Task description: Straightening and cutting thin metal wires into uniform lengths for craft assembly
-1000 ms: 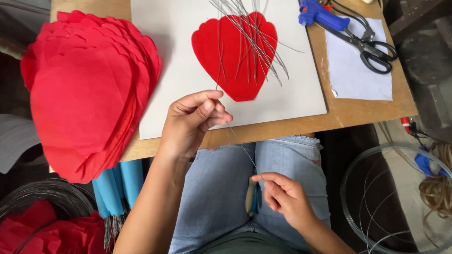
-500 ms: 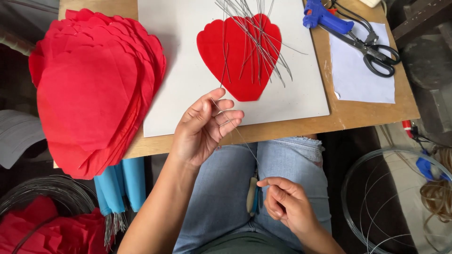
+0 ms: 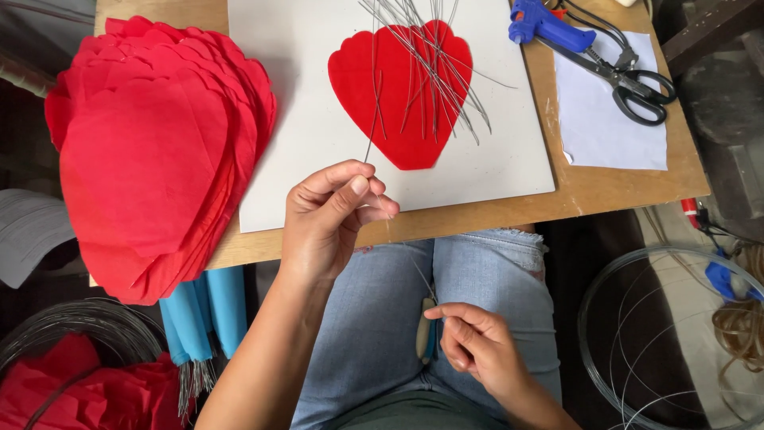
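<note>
No packages, labels, signs or screens here — none visible.

A red heart-shaped paper piece (image 3: 400, 94) with a scalloped top lies on a white board (image 3: 310, 143) at upper centre of the frame. Thin silver-grey wires (image 3: 430, 64) cross the red heart. At left, a stack of red paper pieces (image 3: 151, 151) shows the same red. The tabletop (image 3: 605, 187) is light brown wood. At upper right sit a blue glue gun (image 3: 549, 28), black-handled scissors (image 3: 629, 80) and a white paper sheet (image 3: 609, 127). Light blue rolls (image 3: 199, 306) hang at lower left, and the jeans (image 3: 477, 271) at centre bottom are faded pale blue.
</note>
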